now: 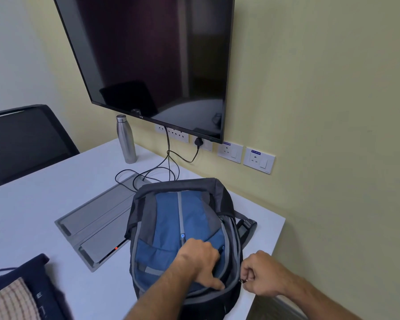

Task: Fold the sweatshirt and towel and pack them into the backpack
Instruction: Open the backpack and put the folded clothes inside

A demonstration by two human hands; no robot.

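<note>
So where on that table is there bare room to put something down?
The widest bare stretch of table lies between the chair, the grey floor box lid and the folded clothes. It is crowded near the bottle, cables and backpack.

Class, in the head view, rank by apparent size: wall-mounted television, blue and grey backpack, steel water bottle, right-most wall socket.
1. Black wall-mounted television
2. Blue and grey backpack
3. Steel water bottle
4. White right-most wall socket
</note>
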